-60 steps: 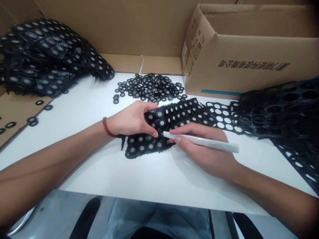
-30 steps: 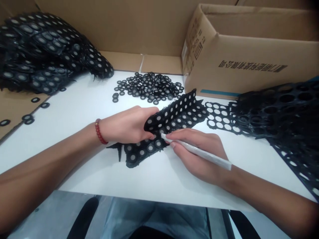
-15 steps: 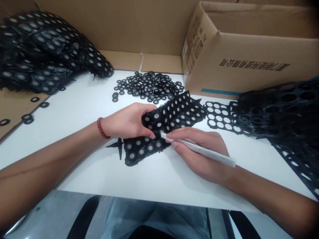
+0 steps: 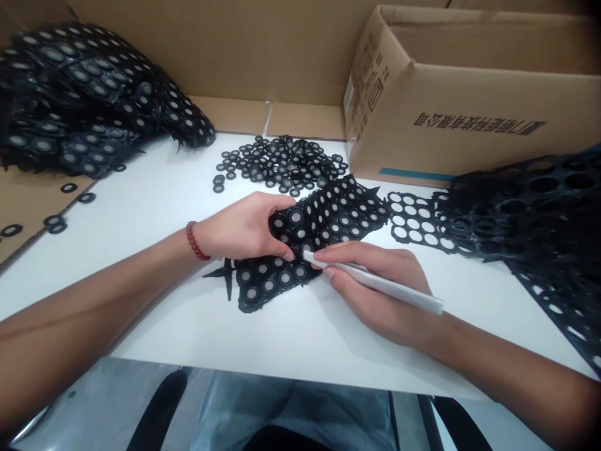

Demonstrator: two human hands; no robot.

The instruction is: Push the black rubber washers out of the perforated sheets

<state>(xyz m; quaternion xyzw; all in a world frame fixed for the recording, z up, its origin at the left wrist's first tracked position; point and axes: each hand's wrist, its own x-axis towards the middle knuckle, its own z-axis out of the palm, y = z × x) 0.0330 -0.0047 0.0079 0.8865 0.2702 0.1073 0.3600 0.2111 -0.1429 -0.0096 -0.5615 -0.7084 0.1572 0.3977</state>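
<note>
My left hand (image 4: 251,225) grips a black rubber sheet of rings (image 4: 345,219), its thumb pressing on the near face while the other fingers are hidden behind a fold. The sheet is bent up in the middle and lies partly on the white table. In my right hand (image 4: 385,288) is a white pen-like stick (image 4: 389,289), pinched between thumb and fingers. Its tip touches the sheet close to my left thumb. Just beyond the sheet lies a heap of loose black rubber rings (image 4: 286,163).
A large bundle of ring sheets (image 4: 84,94) sits at the left, several stray rings (image 4: 54,222) near it. At the right are punched-out black sheets (image 4: 516,207) with empty holes. Behind them stands an open cardboard box (image 4: 469,119). The white table (image 4: 211,338) ends in front of me.
The whole view shifts very slightly. My left hand and the sheet's lower left corner sit a touch further right; the stick tip stays against the sheet.
</note>
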